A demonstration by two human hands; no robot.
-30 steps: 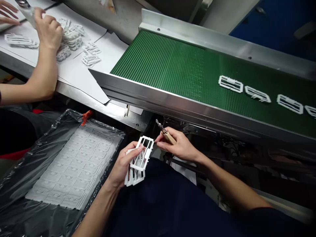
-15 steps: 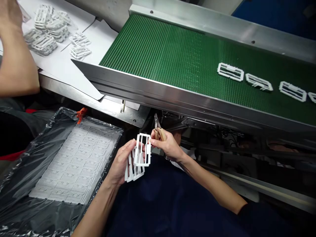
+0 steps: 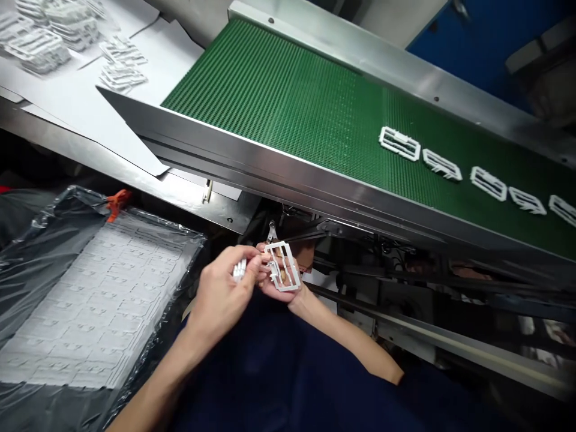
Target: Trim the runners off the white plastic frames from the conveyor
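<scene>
My left hand (image 3: 227, 294) is closed round a few white plastic frames (image 3: 239, 270), seen edge-on inside the palm. Its fingertips meet the left edge of another white frame (image 3: 288, 270), which lies over my right hand (image 3: 281, 285). The fingers of my right hand are curled behind that frame, round the handles of small cutters, whose metal tip (image 3: 272, 231) points up. Both hands are close together in front of my dark clothing, below the conveyor's edge.
A green conveyor (image 3: 288, 90) with a metal rim carries several white frames (image 3: 399, 144). Stacked frames (image 3: 38, 48) lie on white sheets at the upper left. At the lower left, a plastic-lined box (image 3: 90, 300) holds rows of pale parts, with an orange clip (image 3: 117, 204) at its rim.
The top frame has shifted from my left hand across to my right and turned. My left hand has rolled over its remaining frames. The view has moved right, and another person's arm has left it.
</scene>
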